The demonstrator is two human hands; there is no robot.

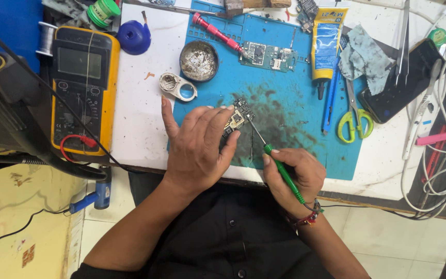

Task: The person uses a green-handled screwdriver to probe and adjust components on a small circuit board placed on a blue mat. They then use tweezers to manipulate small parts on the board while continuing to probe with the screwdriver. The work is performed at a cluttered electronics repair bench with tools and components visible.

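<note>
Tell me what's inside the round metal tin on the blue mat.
The round metal tin holds a silvery, crumpled mass, likely solder scraps or cleaning wool. That filling covers the bottom, so anything beneath cannot be seen.

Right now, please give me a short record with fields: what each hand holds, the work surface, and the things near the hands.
left hand: holds small dark circuit board on the mat
right hand: grips green-handled thin screwdriver, tip at the board
surface: blue rubber work mat, stained dark in the middle
left of mat: yellow digital multimeter
behind the hands: round metal tin, red-handled screwdriver, green circuit board
right: yellow-handled scissors
</note>
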